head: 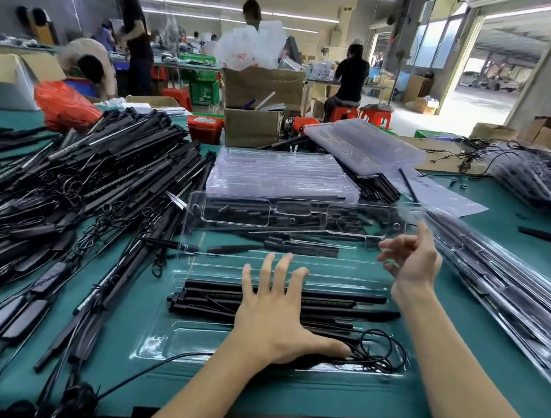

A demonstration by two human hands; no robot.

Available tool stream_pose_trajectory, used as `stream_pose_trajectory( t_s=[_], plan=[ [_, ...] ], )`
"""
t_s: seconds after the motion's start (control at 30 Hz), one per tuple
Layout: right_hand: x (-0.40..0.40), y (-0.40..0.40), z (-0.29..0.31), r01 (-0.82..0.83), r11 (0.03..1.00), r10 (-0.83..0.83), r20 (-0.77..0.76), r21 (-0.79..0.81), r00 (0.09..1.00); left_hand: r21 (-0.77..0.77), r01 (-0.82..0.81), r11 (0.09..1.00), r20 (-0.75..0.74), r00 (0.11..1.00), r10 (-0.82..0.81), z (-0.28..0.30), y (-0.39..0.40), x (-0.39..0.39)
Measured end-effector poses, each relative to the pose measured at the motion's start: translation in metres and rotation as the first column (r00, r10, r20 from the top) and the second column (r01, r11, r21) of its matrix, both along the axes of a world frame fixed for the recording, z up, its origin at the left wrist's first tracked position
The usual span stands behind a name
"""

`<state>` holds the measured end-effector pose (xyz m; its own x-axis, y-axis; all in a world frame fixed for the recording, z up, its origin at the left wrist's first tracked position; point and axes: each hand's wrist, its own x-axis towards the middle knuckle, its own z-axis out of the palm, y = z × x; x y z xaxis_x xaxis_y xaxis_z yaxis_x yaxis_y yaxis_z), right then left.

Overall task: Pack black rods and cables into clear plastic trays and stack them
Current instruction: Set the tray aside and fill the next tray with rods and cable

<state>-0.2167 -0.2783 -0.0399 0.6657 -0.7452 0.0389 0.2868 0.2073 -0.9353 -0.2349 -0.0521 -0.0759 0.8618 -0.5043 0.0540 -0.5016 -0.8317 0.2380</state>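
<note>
On the green-topped counter (472,376) a clear moulded plastic tray (189,338) lay open directly in front of the person, its hinged transparent lid (300,211) folded back toward the far side. A group of long black rods (325,305) sat side by side in the tray's near channels, and a thin black coiled cable (379,353) lay in the nearest compartment at the right end. The left hand (277,322) was spread flat, fingers straight and splayed, pressing down on the rods, with its thumb stretched right to touch the cable; it gripped nothing. The right hand (413,257) hovered above the tray's right side, fingers loosely curled and blurred, holding nothing that could be made out. To the left of the tray a large tangled heap of loose black rods and wires (79,185) covered the counter. Behind the lid stood a stack of empty clear plastic trays (280,172), with a second, tilted stack of clear trays (363,144) just beyond it to the right. Along the right edge ran a row of filled clear trays (506,295), and another pile of packed trays (543,179) lay farther back. An orange plastic bag (65,107) and a brown cardboard box (251,126) sat at the far side of the counter, and several workers (351,72) were busy at benches in the background.
</note>
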Motion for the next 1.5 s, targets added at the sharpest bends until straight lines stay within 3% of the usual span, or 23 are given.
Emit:
stream_pose_trajectory(
  t_s=[0.17, 0.27, 0.4, 0.53, 0.63, 0.73, 0.9, 0.97, 1.03, 1.13, 1.2, 1.3, 1.37, 1.43, 1.5],
  plan=[
    [0.001, 0.000, 0.005, -0.060, 0.993, 0.044, 0.156, 0.097, 0.987, -0.022, 0.015, 1.000, -0.013, 1.000, -0.016, 0.007, -0.003, 0.010],
    [0.000, -0.009, 0.007, -0.126, 0.989, 0.110, 0.181, 0.077, 0.977, -0.016, 0.017, 1.000, 0.008, 1.000, -0.017, 0.009, -0.004, 0.012],
    [0.001, -0.014, 0.007, -0.188, 0.982, 0.189, 0.109, -0.017, 0.976, -0.009, 0.003, 1.000, 0.124, 0.992, -0.002, 0.012, -0.004, 0.007],
    [0.001, -0.008, 0.003, -0.100, 0.995, 0.102, 0.161, -0.020, 0.982, -0.051, 0.117, 0.992, 0.275, 0.956, -0.099, 0.014, -0.002, 0.001],
    [0.001, -0.007, 0.000, -0.058, 0.998, 0.061, 0.183, -0.021, 0.981, -0.084, 0.433, 0.898, 0.426, 0.830, -0.361, 0.013, -0.003, 0.003],
    [0.001, -0.005, 0.001, -0.034, 0.998, 0.041, 0.184, -0.044, 0.982, 0.004, 0.595, 0.804, 0.575, 0.656, -0.489, 0.016, -0.007, 0.004],
    [0.001, -0.002, 0.001, 0.021, 0.998, -0.007, 0.224, -0.059, 0.974, -0.041, 0.667, 0.744, 0.845, 0.420, -0.330, 0.027, -0.004, -0.003],
    [0.000, -0.001, -0.001, 0.027, 0.998, -0.013, 0.244, -0.054, 0.970, -0.119, 0.633, 0.765, 0.904, 0.388, -0.181, 0.041, 0.000, -0.010],
    [-0.001, -0.003, -0.003, 0.005, 0.998, 0.010, 0.252, -0.059, 0.968, -0.218, 0.492, 0.843, 0.900, 0.435, -0.022, 0.064, 0.005, -0.014],
    [-0.004, -0.011, -0.004, -0.114, 0.990, 0.133, 0.256, -0.089, 0.958, -0.333, 0.165, 0.928, 0.759, 0.631, 0.161, 0.101, 0.013, -0.018],
    [-0.006, -0.019, -0.005, -0.234, 0.965, 0.256, 0.249, -0.116, 0.934, -0.333, -0.003, 0.943, 0.598, 0.772, 0.214, 0.117, 0.017, -0.022],
    [-0.011, -0.032, -0.009, -0.389, 0.909, 0.413, 0.207, -0.148, 0.887, -0.239, -0.154, 0.959, 0.426, 0.871, 0.246, 0.116, 0.019, -0.017],
    [-0.014, -0.039, -0.013, -0.491, 0.856, 0.510, 0.107, -0.161, 0.854, -0.024, -0.194, 0.981, 0.241, 0.951, 0.194, 0.108, 0.022, -0.010],
    [-0.016, -0.044, -0.015, -0.593, 0.787, 0.599, -0.018, -0.169, 0.801, 0.157, -0.124, 0.980, 0.050, 0.992, 0.118, 0.098, 0.023, -0.006],
    [-0.015, -0.046, -0.016, -0.654, 0.735, 0.649, -0.092, -0.181, 0.755, 0.137, -0.026, 0.990, 0.035, 0.999, 0.022, 0.090, 0.022, -0.007]
  ],
)
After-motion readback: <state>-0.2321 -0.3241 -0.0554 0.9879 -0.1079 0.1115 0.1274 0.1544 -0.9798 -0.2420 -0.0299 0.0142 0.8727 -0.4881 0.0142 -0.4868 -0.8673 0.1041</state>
